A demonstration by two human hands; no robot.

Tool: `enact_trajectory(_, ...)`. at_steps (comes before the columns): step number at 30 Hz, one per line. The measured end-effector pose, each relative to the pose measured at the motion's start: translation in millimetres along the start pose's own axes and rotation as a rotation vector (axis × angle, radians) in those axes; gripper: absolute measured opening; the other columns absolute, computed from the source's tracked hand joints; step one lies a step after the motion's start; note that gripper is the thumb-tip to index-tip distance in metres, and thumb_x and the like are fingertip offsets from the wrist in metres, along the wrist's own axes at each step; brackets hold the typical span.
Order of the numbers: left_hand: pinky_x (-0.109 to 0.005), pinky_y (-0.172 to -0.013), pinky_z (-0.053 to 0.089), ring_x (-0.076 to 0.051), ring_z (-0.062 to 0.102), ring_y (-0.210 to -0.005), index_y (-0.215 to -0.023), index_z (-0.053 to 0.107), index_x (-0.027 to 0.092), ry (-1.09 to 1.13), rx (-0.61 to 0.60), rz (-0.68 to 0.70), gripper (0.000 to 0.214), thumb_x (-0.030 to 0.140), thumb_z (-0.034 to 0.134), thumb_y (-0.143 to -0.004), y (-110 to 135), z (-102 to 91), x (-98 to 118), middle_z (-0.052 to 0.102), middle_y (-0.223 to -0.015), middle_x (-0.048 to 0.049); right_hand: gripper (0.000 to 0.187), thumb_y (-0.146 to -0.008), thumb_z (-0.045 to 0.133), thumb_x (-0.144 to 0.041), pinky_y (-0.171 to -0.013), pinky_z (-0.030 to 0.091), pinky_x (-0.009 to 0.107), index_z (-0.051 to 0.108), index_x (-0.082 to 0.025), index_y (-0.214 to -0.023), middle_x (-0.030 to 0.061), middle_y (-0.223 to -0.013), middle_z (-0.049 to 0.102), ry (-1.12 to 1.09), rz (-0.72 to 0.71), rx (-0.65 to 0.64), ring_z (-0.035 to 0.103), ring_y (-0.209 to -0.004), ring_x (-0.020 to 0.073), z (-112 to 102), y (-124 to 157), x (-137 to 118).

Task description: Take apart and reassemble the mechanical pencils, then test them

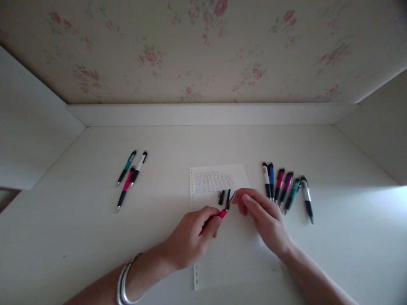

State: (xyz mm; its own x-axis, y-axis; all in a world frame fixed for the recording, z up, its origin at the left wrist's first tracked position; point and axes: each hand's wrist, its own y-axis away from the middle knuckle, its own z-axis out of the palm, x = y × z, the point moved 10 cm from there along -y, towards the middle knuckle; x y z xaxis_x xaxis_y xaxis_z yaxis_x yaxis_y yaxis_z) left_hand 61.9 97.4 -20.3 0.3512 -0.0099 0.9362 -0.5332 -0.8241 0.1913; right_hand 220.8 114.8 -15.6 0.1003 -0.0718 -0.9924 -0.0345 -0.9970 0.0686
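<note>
- Here, the left hand (192, 235) pinched a pink barrel (223, 214).
- Whether the right hand (267, 218) beside it pinched anything, I couldn't tell.
- Far on the paper (219, 271), handwriting (211, 182) was illegibly small.

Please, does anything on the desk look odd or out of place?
Yes: the left hand holds a pink pen barrel, while two loose black parts lie on the paper, as if dismantled. The other pens look whole.

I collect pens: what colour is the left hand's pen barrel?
The barrel is pinkish red; see head view.
</note>
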Motion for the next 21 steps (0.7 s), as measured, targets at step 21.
enact_trajectory(21, -0.023, -0.065, 0.044, -0.013, 0.056, -0.067, -0.124, 0.063, 0.015, -0.099, -0.014, 0.114, 0.032, 0.033, 0.044, -0.105, 2.8, 1.8, 8.7, 0.064, -0.076, 0.0003, 0.02, -0.084, 0.08, -0.04, -0.062, 0.044, 0.023, 0.079, -0.021, -0.085, 0.0014, -0.071, 0.071, -0.366, 0.166, -0.012, 0.057, -0.06, 0.0099, 5.1, -0.7, 20.6)
